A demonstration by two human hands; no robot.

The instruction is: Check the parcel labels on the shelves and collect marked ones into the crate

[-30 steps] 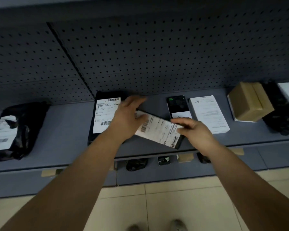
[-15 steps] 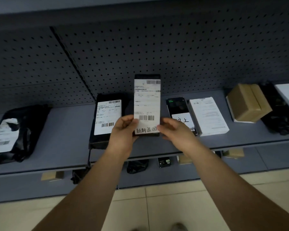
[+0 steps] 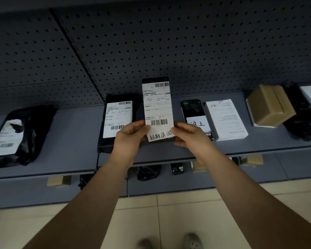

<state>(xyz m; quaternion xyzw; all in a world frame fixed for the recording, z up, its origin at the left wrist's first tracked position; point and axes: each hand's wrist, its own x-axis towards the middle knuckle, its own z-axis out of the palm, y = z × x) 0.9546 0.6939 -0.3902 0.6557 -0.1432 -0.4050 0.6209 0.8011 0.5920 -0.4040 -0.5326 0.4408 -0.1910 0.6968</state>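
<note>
- Parcel (image 3: 158, 108), black and slim, stands upright above the shelf (image 3: 74, 141) in front of me, its white label (image 3: 157, 105) facing me with handwritten characters along the bottom edge.
- My left hand (image 3: 131, 135) pinches its lower left corner; my right hand (image 3: 188, 135) pinches the lower right.
- Just left on the shelf lies a black labelled box (image 3: 118, 121); to the right, a dark box with a handwritten note (image 3: 196, 119).
</note>
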